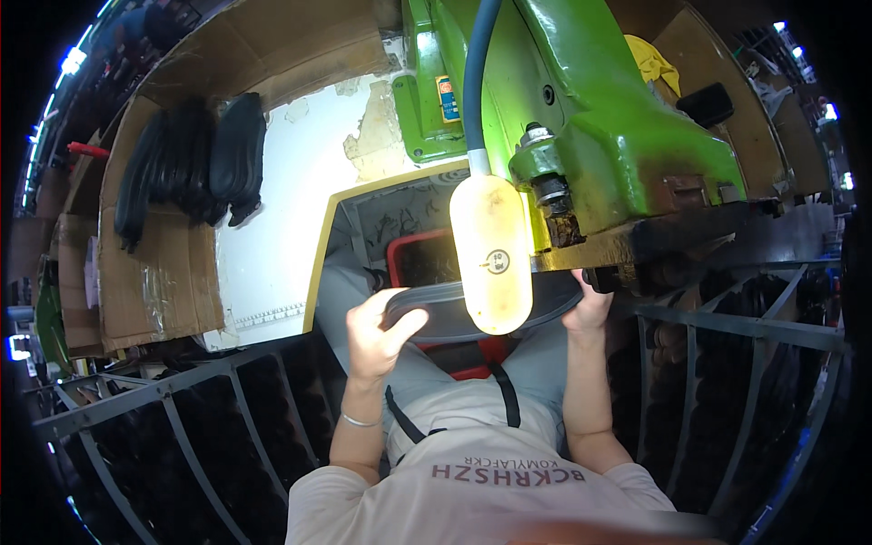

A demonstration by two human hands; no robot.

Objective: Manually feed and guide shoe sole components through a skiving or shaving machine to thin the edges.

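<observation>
Blurred brownish shape at the lower rim, toward five o'clock, is too indistinct to identify. Beyond it, at six o'clock, lies the wearer's pale short-sleeved shirt with dark red lettering. An oblong, pale-yellow lamp head hangs near the centre from a blue-grey hose that runs toward twelve o'clock.

Behind the lamp head, just below centre, is a glossy black curved piece with a rounded rim, its middle partly hidden. It is held above the lap between the two hands. The left hand, toward half past seven, is clamped on the piece's left end, thumb on the near side; a thin silvery bracelet circles that wrist. The right hand, between three and four o'clock, is clamped on the right end, close under the machine's edge; its fingertips are partly obscured.

Toward two o'clock stands a glossy green cast-metal machine with a dark cylindrical spindle beside the lamp head. At ten o'clock, a white tabletop with a yellow edge adjoins an open brown cardboard box bearing elongated black pieces. Grey metal railings cross at eight o'clock, with similar bars at four.
</observation>
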